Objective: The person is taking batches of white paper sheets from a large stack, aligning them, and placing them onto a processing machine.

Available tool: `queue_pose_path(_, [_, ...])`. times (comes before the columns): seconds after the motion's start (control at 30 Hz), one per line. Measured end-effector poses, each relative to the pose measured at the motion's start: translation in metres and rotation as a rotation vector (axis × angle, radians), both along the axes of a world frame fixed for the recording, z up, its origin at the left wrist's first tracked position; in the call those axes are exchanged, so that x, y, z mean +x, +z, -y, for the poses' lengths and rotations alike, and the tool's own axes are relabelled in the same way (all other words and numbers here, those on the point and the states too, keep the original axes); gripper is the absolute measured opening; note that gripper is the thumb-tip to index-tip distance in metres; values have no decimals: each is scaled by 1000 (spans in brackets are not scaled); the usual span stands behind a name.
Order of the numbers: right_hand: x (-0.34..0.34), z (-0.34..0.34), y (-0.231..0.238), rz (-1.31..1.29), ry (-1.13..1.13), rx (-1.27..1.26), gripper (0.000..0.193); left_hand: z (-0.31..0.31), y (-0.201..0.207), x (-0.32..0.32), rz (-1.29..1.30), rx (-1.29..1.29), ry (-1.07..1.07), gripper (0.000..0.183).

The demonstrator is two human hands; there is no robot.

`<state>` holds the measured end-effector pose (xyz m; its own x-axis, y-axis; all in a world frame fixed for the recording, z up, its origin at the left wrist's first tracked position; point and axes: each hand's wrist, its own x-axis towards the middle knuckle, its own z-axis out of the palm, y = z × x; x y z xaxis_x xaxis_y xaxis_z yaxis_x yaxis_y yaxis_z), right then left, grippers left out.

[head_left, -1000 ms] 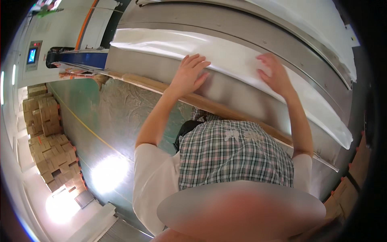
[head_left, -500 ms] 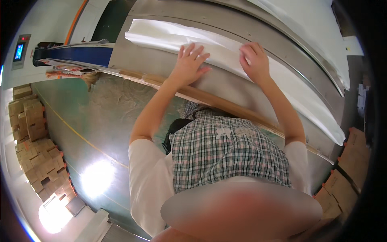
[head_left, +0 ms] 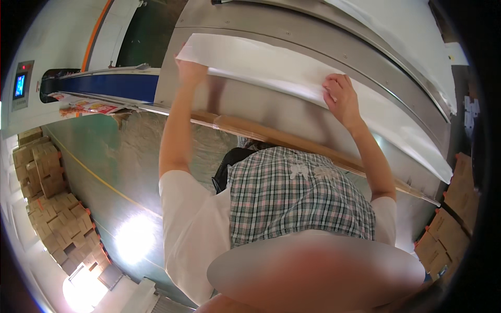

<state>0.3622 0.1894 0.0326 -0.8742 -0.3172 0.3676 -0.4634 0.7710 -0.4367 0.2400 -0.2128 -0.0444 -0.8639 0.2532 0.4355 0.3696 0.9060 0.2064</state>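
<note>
lft hand (head_left: 193,73) at lft end of wht sheet (head_left: 266,58), bare metal top (head_left: 266,101) nearside

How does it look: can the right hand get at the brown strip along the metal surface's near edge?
Probably yes: mostly bare metal surface lies between the right hand and the brown strip, though that hand may be holding the white sheet.

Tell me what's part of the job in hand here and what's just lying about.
In hand:
white sheet
left hand, at its left end
right hand, by its near edge
metal surface underneath

Lying about:
stacked cartons, left
more cartons, right
colourful printed material
</note>
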Motion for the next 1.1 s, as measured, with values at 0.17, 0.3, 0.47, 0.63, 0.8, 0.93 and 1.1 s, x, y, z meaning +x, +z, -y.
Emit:
queue_pose_path(0.17, [-14, 17, 2, 47, 11, -48, 23, 69, 11, -34, 220, 361, 39, 29])
queue_pose_path(0.3, [-17, 25, 1, 101, 25, 9, 24, 27, 72, -29, 203, 350, 1, 29])
queue_pose_path(0.47, [-20, 32, -1, 102, 23, 44, 28, -55, 69, -36, 60, 31, -351, 26])
queue_pose_path(0.63, [-8, 6, -15, -8, -66, 32, 29, -82, 24, -56, 425, 9, -9, 32])
queue_pose_path(0.8, [34, -54, -16, 28, -225, 102, 30, -3, -17, -6, 245, -94, 16, 18])
queue_pose_path(0.93, [76, -123, -22, -4, -379, 202, 27, 75, 5, 18, 329, -145, 211, 26])
queue_pose_path(1.1, [95, -250, -32, -3, -605, 369, 20, 77, 36, 18, 124, -728, 505, 36])
